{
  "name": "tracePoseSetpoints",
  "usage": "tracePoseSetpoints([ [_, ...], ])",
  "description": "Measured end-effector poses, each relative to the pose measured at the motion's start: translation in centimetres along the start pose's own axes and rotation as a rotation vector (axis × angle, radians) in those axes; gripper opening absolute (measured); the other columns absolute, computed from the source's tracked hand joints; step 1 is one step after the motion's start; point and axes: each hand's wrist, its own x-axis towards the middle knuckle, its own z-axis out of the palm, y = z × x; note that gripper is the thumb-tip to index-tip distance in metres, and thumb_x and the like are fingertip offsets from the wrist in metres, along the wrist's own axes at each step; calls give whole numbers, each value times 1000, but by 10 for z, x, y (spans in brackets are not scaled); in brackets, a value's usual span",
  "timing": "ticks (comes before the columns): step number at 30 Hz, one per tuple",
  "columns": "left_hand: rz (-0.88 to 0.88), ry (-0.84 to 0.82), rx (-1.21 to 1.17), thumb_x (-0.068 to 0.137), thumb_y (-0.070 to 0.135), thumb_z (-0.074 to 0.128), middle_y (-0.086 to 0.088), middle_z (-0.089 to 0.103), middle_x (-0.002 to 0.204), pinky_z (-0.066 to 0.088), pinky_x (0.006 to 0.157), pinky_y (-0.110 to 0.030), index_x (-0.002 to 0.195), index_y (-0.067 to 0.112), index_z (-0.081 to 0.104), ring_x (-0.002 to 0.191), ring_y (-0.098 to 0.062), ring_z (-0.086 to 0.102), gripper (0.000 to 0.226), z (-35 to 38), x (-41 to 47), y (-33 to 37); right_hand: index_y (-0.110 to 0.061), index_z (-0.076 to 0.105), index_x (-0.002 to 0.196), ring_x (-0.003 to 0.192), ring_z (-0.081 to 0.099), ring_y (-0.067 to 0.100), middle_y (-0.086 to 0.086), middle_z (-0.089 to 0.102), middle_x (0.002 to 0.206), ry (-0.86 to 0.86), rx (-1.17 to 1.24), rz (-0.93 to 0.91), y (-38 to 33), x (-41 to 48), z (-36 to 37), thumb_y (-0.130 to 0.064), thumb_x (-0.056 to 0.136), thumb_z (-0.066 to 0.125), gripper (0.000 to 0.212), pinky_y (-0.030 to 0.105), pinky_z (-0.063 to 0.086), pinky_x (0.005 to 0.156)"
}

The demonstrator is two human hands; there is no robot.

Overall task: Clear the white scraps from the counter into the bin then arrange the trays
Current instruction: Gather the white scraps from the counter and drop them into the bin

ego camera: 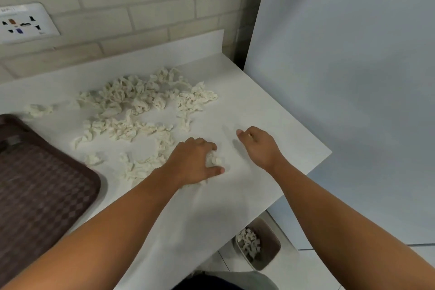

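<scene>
Pale desk [237,110] against a brick wall, seen from just behind the person.

- White scraps [141,101]: a loose, crumpled heap spread over the middle and back of the desk, with strays out to the left and toward the near edge.
- Left hand [195,160]: down at the near right edge of the heap. Grip clenched round a small wad of scraps [215,160], which shows between the thumb and curled fingers.
- Right hand [256,146]: just beside the left, over bare desk. Fingers loosely bent, thumb out. Grip released, nothing seen in it. Cannot tell whether it touches the surface.
- Brown tray [47,195]: chequered base, flat on the desk at the left, apart from both hands.
- Bin [270,249]: on the floor below the desk's near right corner, some scraps already lying inside.
- Wall socket [26,22]: on the bricks, upper left.
</scene>
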Motion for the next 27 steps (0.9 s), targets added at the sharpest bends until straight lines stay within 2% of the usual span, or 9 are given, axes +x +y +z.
tracePoseSetpoints([
  [2,62,7,100,72,75,59,11,55,128,37,99,-37,126,39,55,115,-16,48,65,4,2,8,-9,54,83,70,52,16,-1,56,73,17,-138,-26,8,0,1,-40,98,48,35,21,37,59],
  [6,144,31,238,80,61,64,11,51,132,27,102,-35,120,40,63,121,-16,41,45,9,10,15,-5,58,86,74,55,21,5,62,80,21,-159,-10,23,-5,2,-39,99,45,39,23,37,60],
  [10,186,80,178,77,59,69,11,50,133,24,105,-36,106,36,71,124,-16,41,37,11,15,12,-11,63,81,74,59,20,2,67,81,34,-148,0,30,-12,0,-35,95,53,29,29,43,65],
  [13,212,177,3,77,52,73,13,60,121,33,103,-36,101,30,69,115,-13,51,32,2,18,17,-8,58,80,56,62,18,3,71,74,43,-7,29,27,-20,-7,-20,92,57,17,26,49,57],
  [16,115,240,-359,81,43,75,15,68,101,48,86,-25,99,28,67,95,-4,60,25,-18,14,36,-10,51,87,50,57,19,12,71,78,49,229,85,26,-28,-18,-2,93,49,10,25,48,47],
  [20,-7,256,-705,89,33,70,11,69,90,48,70,-17,98,29,64,77,-2,64,11,-41,13,61,-23,58,93,64,60,14,2,68,75,99,116,31,29,-37,-36,-10,97,49,16,25,49,60],
  [23,-71,212,-846,98,28,57,-9,69,86,48,68,-29,106,32,61,73,-19,68,10,-49,16,78,-23,61,90,62,55,11,-4,62,75,123,88,7,36,-49,-54,-10,96,45,21,21,44,60],
  [25,-87,222,-871,100,25,51,-9,59,76,49,67,-34,105,32,61,69,-28,59,13,-47,18,90,-22,62,91,60,52,8,-7,60,77,140,84,-1,43,-60,-68,-20,99,49,15,23,40,61],
  [27,-97,260,-947,101,23,49,-4,47,77,51,71,-40,99,30,61,70,-23,46,14,-44,19,105,-15,61,89,55,47,10,-3,58,70,147,92,-3,49,-75,-81,-37,99,51,26,24,38,58],
])
